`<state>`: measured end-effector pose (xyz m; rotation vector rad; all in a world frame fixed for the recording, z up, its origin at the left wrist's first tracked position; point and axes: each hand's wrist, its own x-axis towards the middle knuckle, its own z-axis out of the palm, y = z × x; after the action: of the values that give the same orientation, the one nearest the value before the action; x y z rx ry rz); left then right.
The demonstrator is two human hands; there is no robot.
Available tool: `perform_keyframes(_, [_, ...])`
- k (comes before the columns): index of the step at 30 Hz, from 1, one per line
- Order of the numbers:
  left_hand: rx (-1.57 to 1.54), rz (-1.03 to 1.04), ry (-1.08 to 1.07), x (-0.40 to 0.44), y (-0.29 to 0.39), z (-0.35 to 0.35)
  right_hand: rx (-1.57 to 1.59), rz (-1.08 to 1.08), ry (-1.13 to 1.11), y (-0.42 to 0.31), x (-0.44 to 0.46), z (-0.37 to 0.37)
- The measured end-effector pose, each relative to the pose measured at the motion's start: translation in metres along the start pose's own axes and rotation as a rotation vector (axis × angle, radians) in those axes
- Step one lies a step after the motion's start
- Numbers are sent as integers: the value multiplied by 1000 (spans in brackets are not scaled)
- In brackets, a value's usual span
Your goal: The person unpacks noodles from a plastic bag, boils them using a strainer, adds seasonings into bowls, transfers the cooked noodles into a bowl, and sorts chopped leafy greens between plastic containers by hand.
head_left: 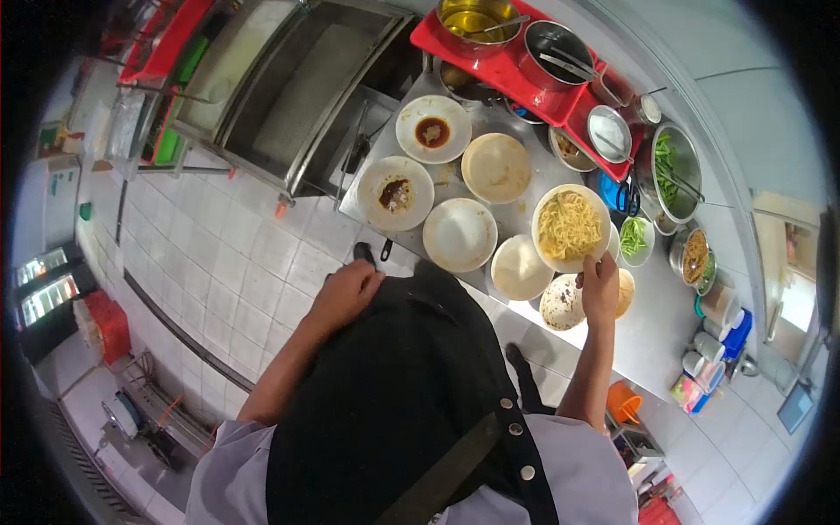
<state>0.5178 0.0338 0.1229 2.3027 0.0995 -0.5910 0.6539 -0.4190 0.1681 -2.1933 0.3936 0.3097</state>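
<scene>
My right hand point(599, 293) grips the near rim of a pale bowl point(542, 249) with yellow noodles point(570, 226) in it, held over the steel table. My left hand point(348, 293) is curled closed beside the black apron point(376, 385); whether anything is in its fingers is hidden. Near the table's left end, two bowls hold dark sauce: one bowl point(404, 122) at the back and another bowl point(372, 175) closer to me. Plain pale bowls point(459, 234) stand in the middle. Close by my right hand is a bowl point(562, 306) with dark bits.
Along the back, a red shelf point(490, 66) carries a pot of yellow liquid point(477, 24) and a dark pot with tongs point(557, 57). Cut greens fill a steel bowl point(678, 197) and a smaller bowl point(634, 241). A steel basin unit point(306, 83) stands left of the table.
</scene>
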Motion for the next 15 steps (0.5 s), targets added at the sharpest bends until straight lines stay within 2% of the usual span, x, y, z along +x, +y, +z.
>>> perform_keyframes(3, [-483,-47,14,-10,16,-31,-66,-71,-134,-54,-43,9])
perform_keyframes(6, [-1052,75,-86,-37,13,-59,-117,-170,-308,-122,-89,57])
perform_keyframes(8, [-1263,154,-184,-59,-14,-83,-192,-228,-462,-169,-119,117])
perform_keyframes(10, [-1313,133,-32,-99,-36,-121,-154,-295,-585,-215,-158,192])
perform_keyframes(11, [-1194,184,84,-118,-62,-131,-167,-271,-640,-219,-172,231])
perform_keyframes(12, [-1067,237,191,-134,-96,-137,-322,-393,-702,-242,-186,267])
perform_keyframes(13, [-1147,178,256,-152,-129,-140,-235,-512,-728,-246,-197,311])
perform_keyframes(15, [-1090,127,458,-193,-189,-153,-211,-649,-771,-275,-224,380])
